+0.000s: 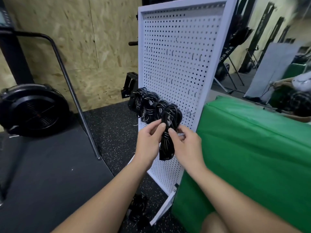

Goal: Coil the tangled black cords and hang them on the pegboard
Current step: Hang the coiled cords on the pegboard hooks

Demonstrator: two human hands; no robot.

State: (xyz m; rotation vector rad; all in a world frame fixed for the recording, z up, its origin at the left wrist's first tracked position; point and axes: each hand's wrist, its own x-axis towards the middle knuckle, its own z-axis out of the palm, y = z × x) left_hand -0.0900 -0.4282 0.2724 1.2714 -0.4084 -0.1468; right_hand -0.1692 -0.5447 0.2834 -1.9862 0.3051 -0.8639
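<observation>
Both hands, left (149, 138) and right (186, 145), pinch a coiled black rubber cord bundle (169, 130) against the white perforated metal pegboard (181, 52); three hung coils (148, 105) at ten o'clock.

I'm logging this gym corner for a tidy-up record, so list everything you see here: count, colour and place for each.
Pegboard: one, white, upright at centre, leaning by the mat.
Hung cord coils: about three, black, side by side on the board's lower left hooks.
Held cord coil: one, black, in front of the board, its top up by a hook.
Bare hooks: several, metal, scattered over the board.
Loose cords: one pile, black, on the floor at the board's foot.
Mat: one, green, right of the board.
Fan machine: one, black, far left.
Wall panels: wood chipboard, behind.
Floor: black, speckled.
Left hand: pinches the held coil.
Right hand: pinches the same coil.
</observation>
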